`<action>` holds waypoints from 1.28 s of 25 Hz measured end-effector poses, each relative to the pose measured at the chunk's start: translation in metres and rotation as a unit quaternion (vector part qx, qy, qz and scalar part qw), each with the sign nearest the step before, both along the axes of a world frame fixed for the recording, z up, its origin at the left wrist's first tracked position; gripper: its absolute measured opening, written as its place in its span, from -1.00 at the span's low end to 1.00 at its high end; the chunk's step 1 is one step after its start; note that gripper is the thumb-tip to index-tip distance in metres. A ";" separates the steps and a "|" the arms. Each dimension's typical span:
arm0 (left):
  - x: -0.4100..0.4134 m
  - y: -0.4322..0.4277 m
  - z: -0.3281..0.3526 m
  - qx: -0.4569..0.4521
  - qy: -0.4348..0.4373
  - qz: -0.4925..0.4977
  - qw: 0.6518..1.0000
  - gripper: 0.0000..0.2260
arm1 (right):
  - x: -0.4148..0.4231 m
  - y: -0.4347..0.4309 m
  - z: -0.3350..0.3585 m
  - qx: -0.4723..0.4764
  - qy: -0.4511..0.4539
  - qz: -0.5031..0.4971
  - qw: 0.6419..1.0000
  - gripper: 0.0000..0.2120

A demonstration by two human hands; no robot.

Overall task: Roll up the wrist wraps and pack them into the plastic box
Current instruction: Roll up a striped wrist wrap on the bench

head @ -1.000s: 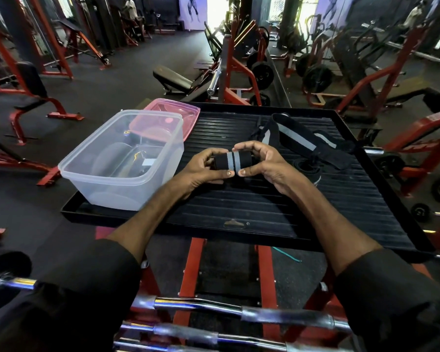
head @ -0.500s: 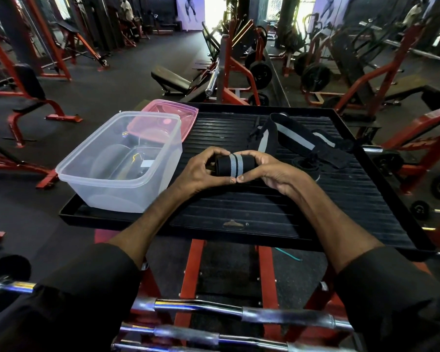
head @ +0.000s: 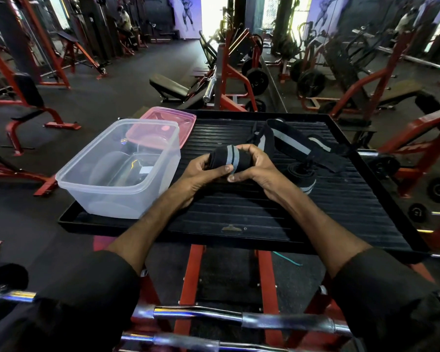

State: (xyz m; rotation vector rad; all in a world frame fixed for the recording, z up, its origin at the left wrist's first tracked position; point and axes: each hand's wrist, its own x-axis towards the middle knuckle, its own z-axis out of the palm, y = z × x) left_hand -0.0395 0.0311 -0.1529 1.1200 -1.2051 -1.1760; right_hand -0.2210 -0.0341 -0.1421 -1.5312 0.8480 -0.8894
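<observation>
Rolled wrap (head: 221,160) underside out of sight

The left sleeve (head: 69,301) is black, matte fabric in a loose cut, with soft folds near the cuff (head: 121,259). The cuff edge sits high on the forearm (head: 150,222); the forearm beyond it is bare. The right sleeve (head: 391,295) is the same black fabric in the same loose cut, with its cuff edge at a matching height. The left hand (head: 201,175) and the right hand (head: 259,166) are bare. Seams and markings on the fabric cannot be made out.
</observation>
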 end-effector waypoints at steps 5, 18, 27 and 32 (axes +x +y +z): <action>-0.014 0.000 0.005 -0.028 0.083 0.093 0.992 -0.61 | 0.016 0.008 -0.002 -0.087 0.004 -0.082 0.993 -0.28; -0.055 0.008 0.015 -0.060 0.101 0.166 0.979 -0.63 | -0.001 0.029 0.019 -0.117 0.146 -0.035 0.982 -0.20; -0.056 0.011 0.022 -0.110 -0.029 0.140 0.984 -0.53 | -0.103 0.030 0.070 -0.124 0.157 -0.224 0.954 -0.18; -0.064 0.001 -0.003 -0.043 -0.113 0.065 0.991 -0.36 | -0.117 0.035 0.032 0.022 0.382 -0.176 0.907 0.02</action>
